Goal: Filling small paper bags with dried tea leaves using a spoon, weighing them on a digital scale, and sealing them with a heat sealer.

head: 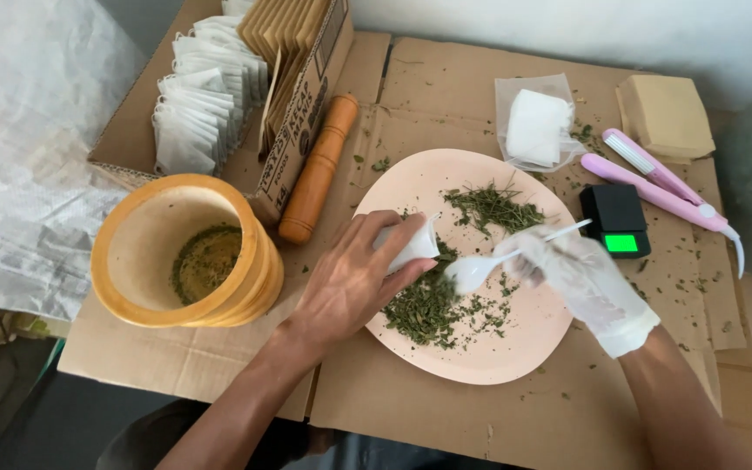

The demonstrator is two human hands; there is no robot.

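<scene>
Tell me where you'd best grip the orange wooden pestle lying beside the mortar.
Probably around the middle of the wooden pestle, coming from above. It lies flat on the cardboard, slanted, with its long side against the open box. Its right side is open, so the fingers should close across its width from there.

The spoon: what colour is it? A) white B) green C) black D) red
A: the spoon held by the gloved right hand is white plastic, its bowl over the green dried herbs on the pale pink plate, next to the small white bag in the left hand.
</scene>
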